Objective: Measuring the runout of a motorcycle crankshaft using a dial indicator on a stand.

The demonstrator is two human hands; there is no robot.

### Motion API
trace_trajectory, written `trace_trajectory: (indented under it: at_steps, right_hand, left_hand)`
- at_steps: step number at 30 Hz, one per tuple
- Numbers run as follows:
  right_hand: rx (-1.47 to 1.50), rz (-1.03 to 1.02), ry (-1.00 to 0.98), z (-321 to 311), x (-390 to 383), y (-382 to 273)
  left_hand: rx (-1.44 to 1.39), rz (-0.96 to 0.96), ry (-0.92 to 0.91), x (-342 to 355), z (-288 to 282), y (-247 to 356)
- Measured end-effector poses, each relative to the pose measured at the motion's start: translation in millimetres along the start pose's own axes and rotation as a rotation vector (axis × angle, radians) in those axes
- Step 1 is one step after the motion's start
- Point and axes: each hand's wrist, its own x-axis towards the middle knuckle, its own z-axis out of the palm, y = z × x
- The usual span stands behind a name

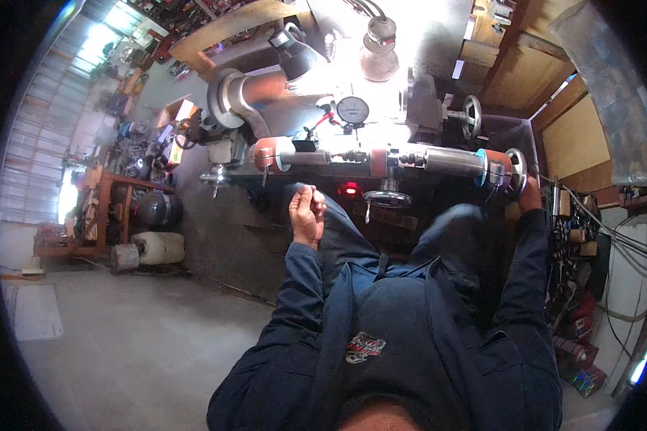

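At the right end of the machine my right hand [531, 197] is at the rim of a metal handwheel [516, 172]; its fingers are partly hidden behind the rim. My left hand [308, 217] is raised in front of the machine, above my left thigh, with fingers curled and tips drawn together. Nothing shows in it. A long metal cylinder assembly [453, 160] runs across the machine between orange-brown end blocks. Above it stands a round dial gauge [352, 110] with a red clamp part [325, 117] beside it. Below the middle sits a second handwheel [387, 199] with a crank handle.
A grinding-wheel guard [226, 98] and a lamp [292, 52] stand at the back left. Another handwheel [471, 117] juts out at the back right. Tools and cables [579, 230] crowd the right wall. A pale jerrycan [162, 248] lies on the floor at left.
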Motion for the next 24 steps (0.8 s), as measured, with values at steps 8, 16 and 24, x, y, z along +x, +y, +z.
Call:
trace_trajectory:
  at_steps: [8, 16, 24]
  right_hand:
    - [0.011, 0.392, 0.024, -1.0, -19.7, -27.2]
    - [0.39, 0.386, -0.122, -44.4, -41.6, -56.8]
    - [0.182, 0.042, 0.024, -43.9, 0.4, -104.9]
  left_hand:
    - [-0.009, 0.002, -0.01, 0.9, -3.2, -2.3]
    - [0.007, 0.011, -0.018, 0.0, -3.0, -2.1]
    - [0.104, 0.078, -0.022, -4.7, 23.2, 11.8]
